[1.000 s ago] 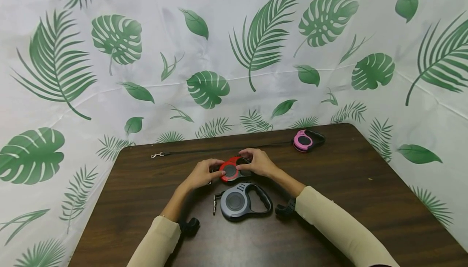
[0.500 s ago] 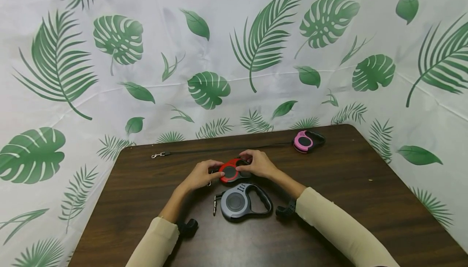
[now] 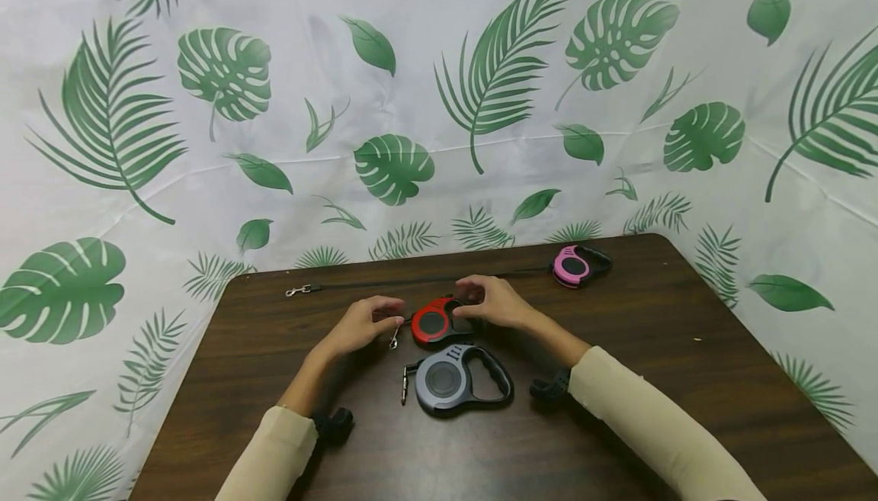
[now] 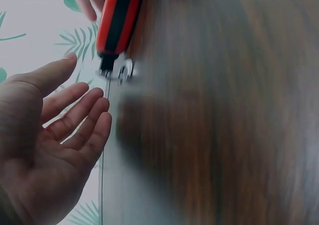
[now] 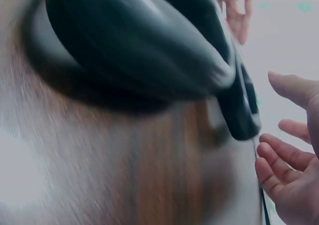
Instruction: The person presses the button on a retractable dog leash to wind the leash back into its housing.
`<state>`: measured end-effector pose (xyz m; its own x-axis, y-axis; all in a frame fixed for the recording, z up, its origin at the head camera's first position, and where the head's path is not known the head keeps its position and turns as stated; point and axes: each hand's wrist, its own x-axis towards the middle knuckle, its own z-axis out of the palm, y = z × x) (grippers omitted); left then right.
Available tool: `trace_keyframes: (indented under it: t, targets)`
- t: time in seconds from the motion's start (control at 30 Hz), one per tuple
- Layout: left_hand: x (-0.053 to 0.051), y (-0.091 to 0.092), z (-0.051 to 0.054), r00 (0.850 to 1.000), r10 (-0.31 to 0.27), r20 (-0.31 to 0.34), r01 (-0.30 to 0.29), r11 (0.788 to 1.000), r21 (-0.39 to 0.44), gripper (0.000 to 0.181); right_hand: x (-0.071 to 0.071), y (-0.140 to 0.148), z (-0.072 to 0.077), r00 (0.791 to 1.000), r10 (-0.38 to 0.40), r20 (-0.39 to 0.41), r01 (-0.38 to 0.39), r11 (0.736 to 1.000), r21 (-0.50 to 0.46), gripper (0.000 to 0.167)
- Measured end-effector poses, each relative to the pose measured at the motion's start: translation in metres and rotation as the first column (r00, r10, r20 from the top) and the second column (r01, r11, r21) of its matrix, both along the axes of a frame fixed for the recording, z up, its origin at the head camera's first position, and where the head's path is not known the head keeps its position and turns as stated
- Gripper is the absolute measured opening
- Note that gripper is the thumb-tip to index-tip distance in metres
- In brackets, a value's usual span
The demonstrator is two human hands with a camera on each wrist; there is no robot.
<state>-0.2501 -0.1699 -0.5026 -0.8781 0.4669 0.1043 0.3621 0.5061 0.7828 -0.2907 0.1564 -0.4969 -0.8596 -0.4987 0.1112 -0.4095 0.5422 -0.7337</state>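
A red and black retractable dog leash (image 3: 432, 322) lies flat near the middle of the table, its metal clip (image 3: 394, 341) at the left end. My left hand (image 3: 360, 325) hovers just left of it, fingers loosely bent; in the left wrist view, a gap separates the fingertips from the red casing (image 4: 118, 23). By the leash's handle, my right hand (image 3: 497, 303) is spread with thumb and fingers apart. The right wrist view shows that hand (image 5: 294, 160) off the dark handle (image 5: 239, 110). Nearer to me lies a grey retractable leash (image 3: 442, 379) with a black handle.
At the back right sits a pink retractable leash (image 3: 571, 266). Its black cord (image 3: 411, 281) stretches left along the table's rear to a metal clip (image 3: 299, 290). A white leaf-print cloth (image 3: 405, 104) hangs behind the brown table (image 3: 617, 409).
Both hands have let go of the red leash and drawn apart, the left one leftward, the right one rightward. The leash stays where it lay.
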Motion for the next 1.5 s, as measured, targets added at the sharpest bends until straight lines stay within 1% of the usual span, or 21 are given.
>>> trace_keyframes:
  t: [0.13,0.27,0.43,0.6,0.77,0.83,1.0,1.17,1.37,1.43,1.5]
  targets:
    - [-0.001,-0.013,0.000,0.999,0.038,-0.018,-0.038,0.999,-0.003,0.042,-0.003,0.014,0.006,1.000,0.003,-0.001,-0.003,1.000,-0.016,0.062]
    - [-0.002,-0.028,-0.001,0.996,0.076,-0.037,-0.077,0.997,-0.012,0.041,-0.010,0.030,0.010,1.000,-0.010,-0.022,0.010,1.000,-0.001,0.063]
    - [-0.001,-0.047,-0.001,0.988,0.139,-0.072,-0.142,0.989,-0.041,0.040,-0.017,0.053,0.017,0.999,-0.044,-0.030,0.045,0.999,0.016,0.064]
    - [0.002,-0.066,0.000,0.981,0.168,-0.094,-0.175,0.983,-0.065,0.040,-0.025,0.081,0.020,0.998,-0.059,-0.036,0.060,0.998,0.025,0.066]
    - [0.001,-0.080,0.000,0.974,0.190,-0.122,-0.198,0.979,-0.053,0.037,-0.034,0.108,0.022,0.996,-0.080,-0.043,0.082,0.995,0.052,0.066]
    - [-0.001,-0.085,0.000,0.969,0.199,-0.144,-0.209,0.976,-0.055,0.036,-0.037,0.119,0.024,0.995,-0.090,-0.052,0.094,0.993,0.071,0.066]
    - [-0.005,-0.098,0.000,0.955,0.239,-0.175,-0.252,0.966,-0.053,0.034,-0.045,0.144,0.030,0.986,-0.111,-0.125,0.128,0.982,0.141,0.064]
    - [-0.009,-0.108,0.001,0.933,0.289,-0.214,-0.307,0.950,-0.056,0.033,-0.054,0.166,0.033,0.977,-0.133,-0.166,0.163,0.969,0.186,0.062]
    - [-0.013,-0.118,0.001,0.916,0.309,-0.255,-0.329,0.944,-0.040,0.034,-0.063,0.186,0.027,0.971,-0.135,-0.195,0.182,0.951,0.248,0.058]
    - [-0.014,-0.122,0.001,0.908,0.315,-0.276,-0.341,0.939,-0.052,0.035,-0.065,0.192,0.025,0.971,-0.144,-0.191,0.191,0.947,0.256,0.059]
    - [-0.016,-0.125,0.001,0.904,0.313,-0.290,-0.347,0.935,-0.072,0.037,-0.067,0.198,0.023,0.969,-0.164,-0.183,0.209,0.943,0.261,0.062]
